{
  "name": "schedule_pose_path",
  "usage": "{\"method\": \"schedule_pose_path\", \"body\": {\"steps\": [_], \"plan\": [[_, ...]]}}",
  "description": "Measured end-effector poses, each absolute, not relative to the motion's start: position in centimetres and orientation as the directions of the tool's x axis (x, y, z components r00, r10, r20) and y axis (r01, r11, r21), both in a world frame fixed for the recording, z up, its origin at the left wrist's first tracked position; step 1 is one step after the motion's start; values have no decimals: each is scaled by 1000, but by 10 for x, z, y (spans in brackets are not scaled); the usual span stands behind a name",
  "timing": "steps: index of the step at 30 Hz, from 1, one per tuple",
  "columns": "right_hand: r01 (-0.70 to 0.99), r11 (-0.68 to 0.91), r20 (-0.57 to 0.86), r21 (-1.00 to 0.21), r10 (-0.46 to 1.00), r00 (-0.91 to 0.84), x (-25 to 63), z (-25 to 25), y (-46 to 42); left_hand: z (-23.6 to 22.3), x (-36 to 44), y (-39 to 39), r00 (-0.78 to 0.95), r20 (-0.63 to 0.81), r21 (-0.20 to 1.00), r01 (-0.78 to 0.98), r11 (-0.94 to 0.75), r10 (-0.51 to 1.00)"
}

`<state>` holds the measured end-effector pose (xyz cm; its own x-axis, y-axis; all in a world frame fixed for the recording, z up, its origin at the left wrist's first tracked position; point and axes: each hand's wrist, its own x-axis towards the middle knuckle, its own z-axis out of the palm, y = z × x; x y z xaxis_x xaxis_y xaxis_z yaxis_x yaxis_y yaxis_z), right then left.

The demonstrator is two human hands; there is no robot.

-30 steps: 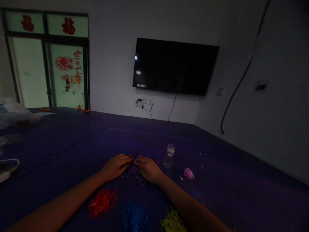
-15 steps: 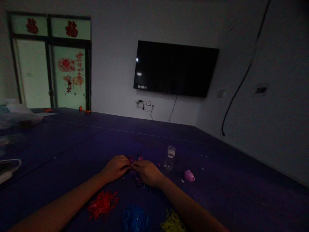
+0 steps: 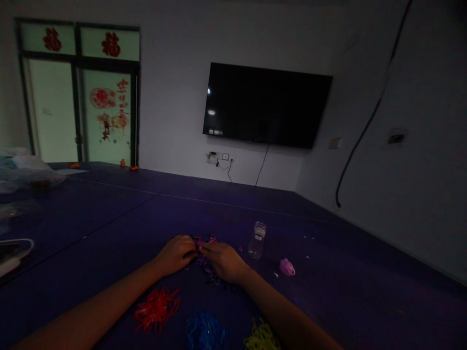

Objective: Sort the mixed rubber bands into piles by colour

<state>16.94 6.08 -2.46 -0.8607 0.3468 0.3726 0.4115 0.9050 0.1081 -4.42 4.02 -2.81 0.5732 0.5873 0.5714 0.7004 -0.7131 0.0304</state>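
Observation:
My left hand [image 3: 178,253] and my right hand [image 3: 225,261] meet fingertip to fingertip over a loose heap of mixed rubber bands [image 3: 211,276], mostly pink and dark ones. The fingers of both hands are curled and pinched together. A bit of pink shows between the fingertips, but what each hand grips is too small and dark to make out. Closer to me lie sorted piles: red rubber bands [image 3: 156,308], blue rubber bands [image 3: 205,331] and yellow rubber bands [image 3: 261,335], the last beside my right forearm.
Right of my hands stands a clear plastic bottle [image 3: 257,240] without a cap. Beyond it lies a pink lid [image 3: 286,267] near small white scraps. Clear plastic bags [image 3: 27,170] and a white-edged object [image 3: 14,255] sit at the left of the purple table [image 3: 120,228].
My hands stay almost in the same place over the heap, fingertips still together. The whole view has shifted very slightly; the piles, bottle and lid lie as before.

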Motion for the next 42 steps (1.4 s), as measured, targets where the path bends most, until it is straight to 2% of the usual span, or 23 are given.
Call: {"method": "schedule_pose_path", "body": {"steps": [14, 21, 30, 37, 42], "plan": [[404, 901, 337, 158, 336, -880, 169, -21, 57, -32, -46, 46, 515, 633, 46, 720, -692, 578], [434, 888, 405, 148, 346, -846, 170, -27, 61, -33, -47, 44, 466, 662, 65, 744, -665, 586], [448, 886, 405, 118, 369, -836, 168, -22, 56, -29, -46, 42, 554, 609, 30, 699, -714, 568], [422, 885, 363, 197, 334, -870, 169, -21, 55, -35, -47, 45, 553, 623, 34, 687, -726, 553], [424, 883, 351, 200, 340, -873, 169, -19, 53, -33, -46, 44, 562, 619, 31, 681, -731, 549]]}}
